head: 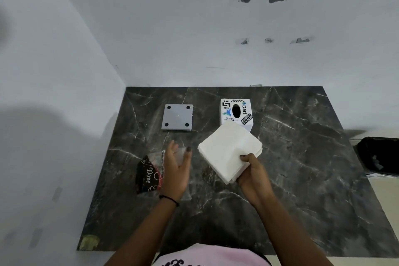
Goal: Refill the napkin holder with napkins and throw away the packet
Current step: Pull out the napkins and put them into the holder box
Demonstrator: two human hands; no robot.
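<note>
My right hand grips a thick stack of white napkins by its near corner, holding it above the dark marble table. Behind the stack stands the white napkin holder, a sticker-covered box with a dark oval slot on top. Its grey square base plate with black feet lies apart to the left. My left hand hovers with fingers spread over the clear plastic packet, printed black and red, which lies flat on the table; I cannot tell whether the fingers touch it.
A black bin with a dark liner stands beyond the table's right edge. White walls close the table at the back and the left. A scrap of tape sticks to the near left corner.
</note>
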